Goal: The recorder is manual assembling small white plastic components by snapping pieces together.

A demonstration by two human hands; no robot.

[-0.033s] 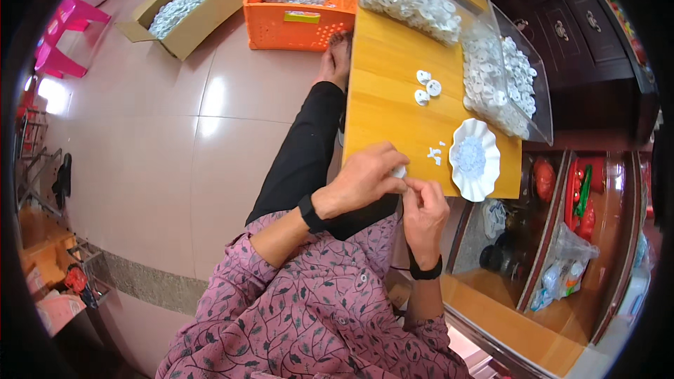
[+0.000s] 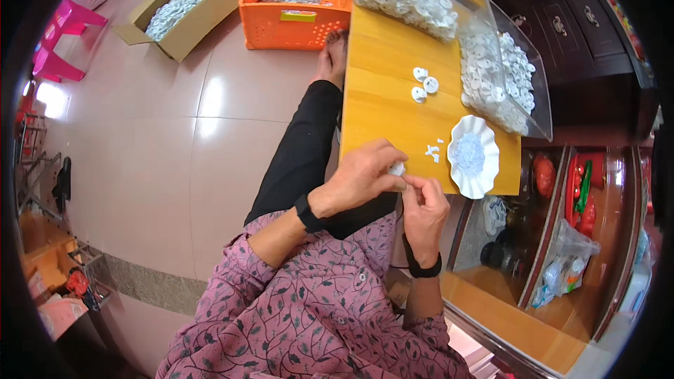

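Note:
At the near edge of the yellow wooden table [image 2: 379, 109], my left hand [image 2: 359, 177] is closed around a small round white plastic piece [image 2: 397, 168], whose pale face shows between the fingers. Thumb and forefinger of my right hand [image 2: 425, 216] are pinched together against it; whatever they grip is too small to see. Just beyond lie several tiny white plastic bits [image 2: 433, 152]. A white scalloped dish [image 2: 492, 162] holds many pale bluish bits to their right. Farther back, three round white plastic pieces [image 2: 430, 85] sit in a loose group.
Clear plastic bins [image 2: 483, 102] full of white pieces stand at the table's back and right. An orange crate [image 2: 295, 35] and a cardboard box [image 2: 193, 31], both holding similar pieces, are on the floor. Open shelves [image 2: 519, 312] lie to the right, dark drawers [image 2: 562, 24] behind.

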